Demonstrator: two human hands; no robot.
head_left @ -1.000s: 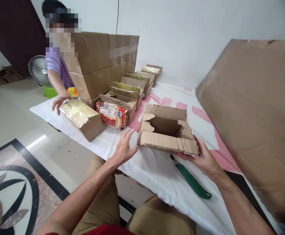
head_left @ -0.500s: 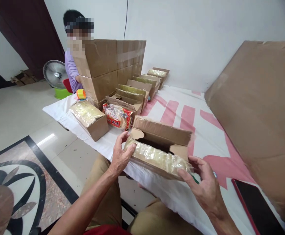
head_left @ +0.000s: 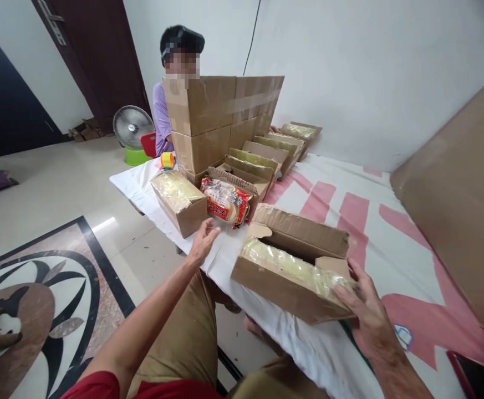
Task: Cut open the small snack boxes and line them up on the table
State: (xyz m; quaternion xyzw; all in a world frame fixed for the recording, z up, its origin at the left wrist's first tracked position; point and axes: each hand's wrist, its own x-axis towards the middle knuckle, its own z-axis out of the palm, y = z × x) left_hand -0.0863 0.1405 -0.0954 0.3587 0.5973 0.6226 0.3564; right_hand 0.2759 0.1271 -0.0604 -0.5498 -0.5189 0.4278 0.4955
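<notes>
An open cardboard box (head_left: 283,291) stands at the table's near edge, its back flap raised and clear yellowish tape over its front flap. My right hand (head_left: 364,302) grips the box's right end, thumb on the taped flap and fingers behind the corner. My left hand (head_left: 203,241) is off the box, fingers apart and holding nothing. Just beyond its fingertips lies a red and clear plastic packet (head_left: 226,202) of pale, round food pieces. A taped cardboard box (head_left: 179,199) sits left of the packet. The open box's inside is mostly dark.
Several open boxes (head_left: 262,169) run in a row behind the packet, beside a stack of taped cartons (head_left: 212,105). A person (head_left: 162,116) sits behind the stack. A tape roll (head_left: 167,160) lies near the left edge, a phone (head_left: 477,374) at right. A large carton (head_left: 462,183) stands at far right.
My left hand has let go of the open box's left end and moved left, towards the packet. My right hand stays on the box. The camera view has turned left.
</notes>
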